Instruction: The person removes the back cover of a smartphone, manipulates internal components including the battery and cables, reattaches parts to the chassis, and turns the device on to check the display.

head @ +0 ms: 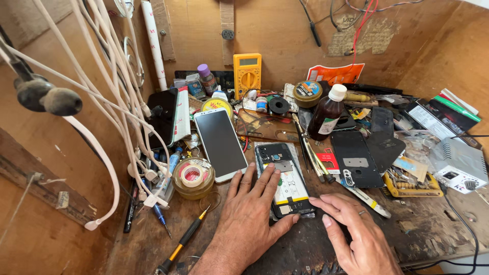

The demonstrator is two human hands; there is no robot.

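Nearest the camera, the left hand [249, 214] lies flat and open, fingers spread. The fingertips rest on the left edge of the opened black smartphone with its back removed [285, 178], and the thumb reaches to its lower end. The right hand [356, 231] is also unclenched, fingers extended and held together. Its forefinger tip touches the phone's lower right corner, and neither hand grips anything.

The phone lies face down on the worn wooden bench [417, 229], between the two hands, with its pale battery label and camera module exposed. I judge the step in hand to be steadying the phone and working at its lower edge. Any further move there calls for firm pinning by the left hand and a light touch at the corner.

Just left of the left wrist lies a black-and-yellow screwdriver [186, 239]. Beyond it sits a clear tape roll [192, 177], and beside that a white-framed smartphone [220, 144] lies face up. Metal tweezers [310, 153] and a detached black back cover [355, 159] lie to the right of the opened phone.

Farther back stand a brown bottle with a white cap [327, 113] and a yellow multimeter [247, 72]. White cables [112, 91] hang at the left.
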